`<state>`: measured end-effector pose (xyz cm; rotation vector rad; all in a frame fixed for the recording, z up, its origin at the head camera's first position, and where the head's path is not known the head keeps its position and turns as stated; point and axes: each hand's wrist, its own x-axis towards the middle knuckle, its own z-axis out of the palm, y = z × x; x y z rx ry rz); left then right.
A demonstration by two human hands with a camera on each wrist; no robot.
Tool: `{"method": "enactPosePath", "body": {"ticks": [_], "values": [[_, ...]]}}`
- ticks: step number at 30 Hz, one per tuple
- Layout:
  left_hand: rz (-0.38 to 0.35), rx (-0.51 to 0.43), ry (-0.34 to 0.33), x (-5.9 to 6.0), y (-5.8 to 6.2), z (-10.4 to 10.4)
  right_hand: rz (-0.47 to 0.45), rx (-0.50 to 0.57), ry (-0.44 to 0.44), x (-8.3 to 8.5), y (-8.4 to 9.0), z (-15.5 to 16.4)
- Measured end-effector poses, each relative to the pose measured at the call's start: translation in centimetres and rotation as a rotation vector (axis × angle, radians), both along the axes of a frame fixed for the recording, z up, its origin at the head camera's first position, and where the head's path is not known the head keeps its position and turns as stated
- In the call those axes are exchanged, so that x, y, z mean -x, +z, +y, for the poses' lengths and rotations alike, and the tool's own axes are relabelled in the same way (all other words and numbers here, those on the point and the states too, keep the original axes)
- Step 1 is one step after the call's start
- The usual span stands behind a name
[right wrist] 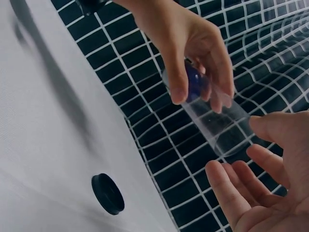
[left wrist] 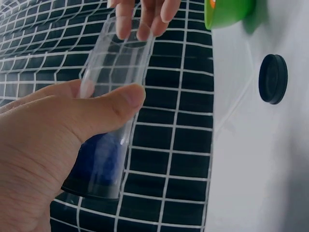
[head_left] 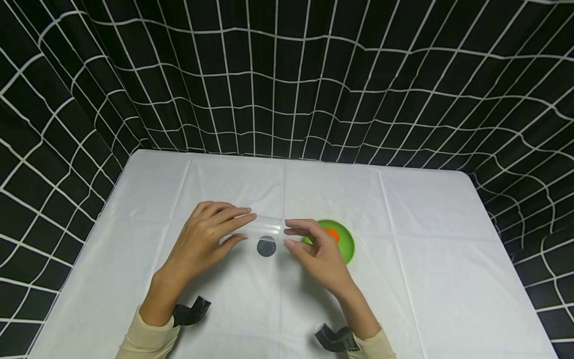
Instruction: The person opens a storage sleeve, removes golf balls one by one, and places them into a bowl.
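Note:
My left hand (head_left: 203,238) grips a clear plastic tube (head_left: 270,225), which lies nearly sideways above the table in the head view. A dark blue ball (left wrist: 99,157) sits inside the tube at its black-ended base, on the left-hand side. The other end is uncapped and points at my right hand (head_left: 326,257). That hand holds nothing; its bent, spread fingers are right at the tube's rim. A round black cap (head_left: 266,247) rests on the table below the tube. It also shows in the right wrist view as a shallow black lid (right wrist: 108,194).
Behind my right hand stands a green bowl (head_left: 347,247) with an orange ball (head_left: 333,233) in it, partly hidden by the fingers. A white cloth (head_left: 439,279) covers the table. Black curtains with a white grid (head_left: 287,75) surround the back and sides.

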<state>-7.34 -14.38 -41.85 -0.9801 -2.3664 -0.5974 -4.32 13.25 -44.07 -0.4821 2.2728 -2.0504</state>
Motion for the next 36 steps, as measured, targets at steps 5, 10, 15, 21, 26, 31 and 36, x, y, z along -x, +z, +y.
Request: {"method": "enactPosePath", "body": {"ticks": [5, 10, 15, 21, 26, 31, 36], "values": [[0.014, 0.015, 0.003, 0.13, 0.07, 0.04, -0.023, -0.005, 0.001, 0.15, -0.14, -0.24], [0.006, 0.017, 0.003, 0.12, 0.10, 0.09, -0.043, -0.003, 0.000, 0.26, -0.17, -0.47], [-0.019, 0.033, 0.018, -0.10, 0.16, 0.05, -0.071, -0.005, -0.009, 0.30, -0.23, -0.60], [-0.022, 0.037, 0.024, -0.23, 0.28, 0.00, -0.084, -0.018, -0.006, 0.38, -0.31, -0.54], [-0.010, 0.038, 0.003, -0.15, 0.28, 0.13, -0.088, -0.020, 0.003, 0.39, -0.38, -0.44], [-0.015, 0.037, 0.000, -0.10, 0.31, 0.11, -0.091, -0.010, 0.014, 0.34, -0.47, -0.40], [-0.026, 0.041, -0.002, -0.12, 0.20, 0.06, -0.104, -0.022, 0.012, 0.26, -0.49, -0.40]]}}
